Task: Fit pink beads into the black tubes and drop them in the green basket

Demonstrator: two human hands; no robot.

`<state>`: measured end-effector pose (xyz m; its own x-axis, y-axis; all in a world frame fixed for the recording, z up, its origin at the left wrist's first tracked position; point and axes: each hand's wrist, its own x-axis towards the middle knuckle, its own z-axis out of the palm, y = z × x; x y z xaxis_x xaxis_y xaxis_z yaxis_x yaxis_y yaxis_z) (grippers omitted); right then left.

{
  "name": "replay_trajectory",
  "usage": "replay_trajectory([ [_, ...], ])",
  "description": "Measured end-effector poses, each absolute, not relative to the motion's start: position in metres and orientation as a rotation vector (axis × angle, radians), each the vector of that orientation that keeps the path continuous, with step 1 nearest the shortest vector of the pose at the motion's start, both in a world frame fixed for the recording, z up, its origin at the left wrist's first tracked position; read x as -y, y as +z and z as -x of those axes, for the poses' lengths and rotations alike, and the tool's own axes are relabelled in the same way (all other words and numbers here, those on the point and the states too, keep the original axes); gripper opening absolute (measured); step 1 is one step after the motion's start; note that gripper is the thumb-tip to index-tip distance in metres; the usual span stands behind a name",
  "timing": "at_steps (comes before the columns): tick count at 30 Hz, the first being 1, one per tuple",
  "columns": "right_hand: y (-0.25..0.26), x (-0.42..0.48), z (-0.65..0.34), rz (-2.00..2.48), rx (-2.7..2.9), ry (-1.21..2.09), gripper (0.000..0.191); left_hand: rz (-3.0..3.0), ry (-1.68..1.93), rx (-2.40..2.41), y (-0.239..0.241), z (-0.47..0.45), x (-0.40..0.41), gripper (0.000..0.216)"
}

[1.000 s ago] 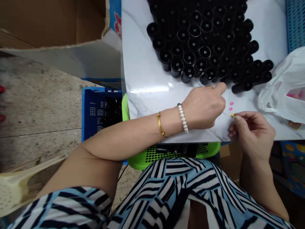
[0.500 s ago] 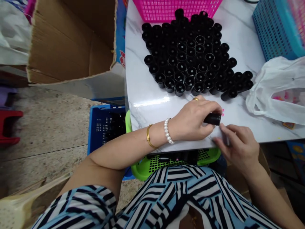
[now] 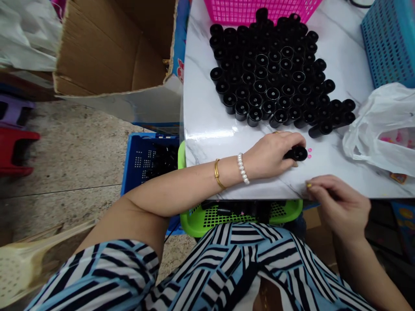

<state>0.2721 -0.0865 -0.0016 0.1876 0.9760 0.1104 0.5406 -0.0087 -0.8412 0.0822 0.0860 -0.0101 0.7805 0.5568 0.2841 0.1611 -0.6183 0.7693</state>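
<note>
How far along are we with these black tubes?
Done: a few tubes seem to lie in the green basket below the table edge. In hand: left hand grips one black tube, right hand pinches a yellow piece. Left: the block of tubes standing on the table, plus two pink pieces.

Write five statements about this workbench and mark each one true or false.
1. The left hand holds a black tube lying on its side on the marble table. True.
2. The right hand grips the pink basket. False: its fingers pinch a tiny yellow piece, and the basket sits at the table's far end.
3. Most tubes in the cluster stand upright. True.
4. The white plastic bag lies at the table's left side. False: it lies at the right.
5. A green basket sits under the table's near edge. True.
</note>
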Motion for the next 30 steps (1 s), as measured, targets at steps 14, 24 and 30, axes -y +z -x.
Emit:
replay_trajectory([
  [14,0.026,0.086,-0.249,1.826,1.285,0.568,0.014,-2.323,0.378,-0.244,-0.006,-0.086,-0.07,0.02],
  [24,0.024,0.076,-0.248,1.837,1.208,0.642,0.003,-2.34,0.232,-0.284,-0.001,-0.086,-0.071,0.022],
  [30,0.02,0.082,-0.243,1.878,1.4,0.298,0.015,-2.385,0.23,-0.301,0.002,-0.086,-0.071,0.023],
])
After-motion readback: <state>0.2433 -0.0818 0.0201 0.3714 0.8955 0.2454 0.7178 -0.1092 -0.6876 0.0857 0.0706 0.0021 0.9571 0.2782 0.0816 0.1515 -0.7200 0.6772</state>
